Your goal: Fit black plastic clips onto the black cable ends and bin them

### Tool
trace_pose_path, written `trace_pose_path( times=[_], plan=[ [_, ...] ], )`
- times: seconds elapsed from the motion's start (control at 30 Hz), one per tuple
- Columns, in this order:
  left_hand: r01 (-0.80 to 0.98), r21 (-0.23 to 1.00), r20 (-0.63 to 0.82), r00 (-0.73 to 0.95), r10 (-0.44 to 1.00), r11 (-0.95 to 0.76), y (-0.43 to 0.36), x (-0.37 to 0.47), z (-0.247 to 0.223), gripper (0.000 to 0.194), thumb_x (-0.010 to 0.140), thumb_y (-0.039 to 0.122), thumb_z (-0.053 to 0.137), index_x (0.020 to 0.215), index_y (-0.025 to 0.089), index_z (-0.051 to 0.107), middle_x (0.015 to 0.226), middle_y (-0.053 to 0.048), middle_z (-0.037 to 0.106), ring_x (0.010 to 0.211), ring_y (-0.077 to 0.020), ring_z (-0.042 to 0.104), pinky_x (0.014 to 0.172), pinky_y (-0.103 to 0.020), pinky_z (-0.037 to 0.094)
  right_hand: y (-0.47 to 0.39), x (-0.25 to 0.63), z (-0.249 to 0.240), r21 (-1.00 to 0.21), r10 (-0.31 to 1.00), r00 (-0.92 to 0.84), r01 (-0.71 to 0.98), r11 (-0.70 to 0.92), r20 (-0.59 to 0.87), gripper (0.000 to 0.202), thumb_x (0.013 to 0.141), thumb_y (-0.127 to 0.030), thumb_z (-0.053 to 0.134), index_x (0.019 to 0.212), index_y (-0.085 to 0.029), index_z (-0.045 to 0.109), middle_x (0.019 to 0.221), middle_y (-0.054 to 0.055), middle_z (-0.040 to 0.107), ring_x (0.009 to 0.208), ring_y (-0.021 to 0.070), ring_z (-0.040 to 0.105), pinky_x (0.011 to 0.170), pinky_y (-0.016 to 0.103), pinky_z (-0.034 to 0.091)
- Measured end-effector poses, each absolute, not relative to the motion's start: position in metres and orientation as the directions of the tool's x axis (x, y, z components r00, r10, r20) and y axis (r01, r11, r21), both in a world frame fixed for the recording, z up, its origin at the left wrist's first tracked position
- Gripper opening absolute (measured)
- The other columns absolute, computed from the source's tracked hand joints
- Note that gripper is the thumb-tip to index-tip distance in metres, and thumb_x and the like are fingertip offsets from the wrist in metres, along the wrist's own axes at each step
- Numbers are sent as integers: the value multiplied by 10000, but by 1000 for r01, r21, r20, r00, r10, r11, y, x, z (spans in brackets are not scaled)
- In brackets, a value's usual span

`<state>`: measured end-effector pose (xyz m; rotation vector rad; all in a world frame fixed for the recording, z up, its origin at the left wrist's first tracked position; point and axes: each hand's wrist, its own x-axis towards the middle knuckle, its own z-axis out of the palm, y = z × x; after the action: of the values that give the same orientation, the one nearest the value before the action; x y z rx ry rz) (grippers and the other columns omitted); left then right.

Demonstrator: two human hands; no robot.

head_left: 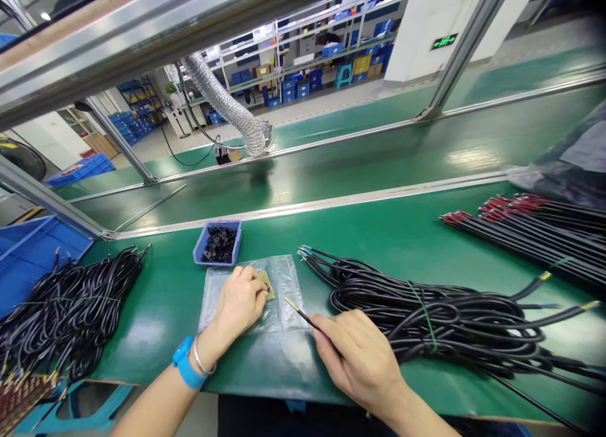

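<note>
My right hand [357, 355] is closed around a black cable [307, 318], whose thin yellow-tipped end points up and left. My left hand [242, 298] has its fingers bent and pressed together over a small yellowish-brown patch [267, 284], perhaps a heap of tiny parts; what the fingertips hold is hidden. That patch lies on a clear plastic bag [288, 285] spread on the green bench. Right beside my right hand lies a tied bundle of black cables [454, 311] with coloured wire ends. Just behind the bag stands a small blue bin [196, 255] filled with black pieces [220, 244].
Another tied black cable bundle [80, 311] lies at the left, next to a blue crate [38, 254]. Red-ended black cables [530, 228] lie at the far right. A metal frame post [454, 71] and a silver flexible duct [227, 102] stand beyond the bench [369, 235].
</note>
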<state>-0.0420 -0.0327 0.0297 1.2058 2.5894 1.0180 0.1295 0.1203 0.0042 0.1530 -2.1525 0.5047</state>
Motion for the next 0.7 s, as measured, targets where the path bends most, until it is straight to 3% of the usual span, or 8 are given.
trace_pose_path(
  times=[0.1,0.2,0.27,0.33,0.5,0.7],
  plan=[
    [543,724,119,-706,698,426,-32,-27,30,168,857,225,526,712,187,603,901,-86,692,844,-222,628,763,-376,510,123,132,7,-390,140,-580,-332,859,802,167,877,-80,549,1019,-134,617,687,20,614,586,130,512,576,297,372],
    [123,962,-55,-785,617,242,-29,-1,28,213,916,310,486,748,184,522,986,-100,729,785,-176,687,710,-320,553,126,133,8,-441,143,-586,-405,801,797,179,878,-70,537,1027,-138,608,700,28,620,592,129,497,568,293,366],
    [-240,971,-208,-800,563,18,-27,16,28,237,859,351,624,738,177,516,995,-95,737,782,-155,691,740,-294,559,128,134,8,-446,135,-596,-413,794,791,170,884,-80,531,1022,-137,613,700,30,623,597,129,501,573,295,366],
    [-401,908,-276,-791,546,-123,-26,28,30,284,772,348,754,718,165,543,955,-80,743,765,-140,683,735,-261,557,129,134,8,-443,134,-607,-393,806,783,155,890,-93,531,1008,-136,621,686,25,619,595,126,500,576,294,364],
    [-435,869,-256,-802,539,-235,-27,35,33,291,734,345,817,718,156,596,969,-71,741,808,-150,697,748,-248,560,127,133,8,-418,128,-612,-359,834,780,137,886,-95,543,979,-138,634,661,19,615,585,124,499,576,292,355],
    [-395,894,-217,-794,568,-210,-38,32,27,327,650,246,887,746,157,587,1013,-63,734,838,-142,697,795,-244,556,126,133,9,-409,127,-585,-381,829,801,162,868,-76,539,984,-145,628,655,10,614,575,122,494,570,291,352]
  ],
)
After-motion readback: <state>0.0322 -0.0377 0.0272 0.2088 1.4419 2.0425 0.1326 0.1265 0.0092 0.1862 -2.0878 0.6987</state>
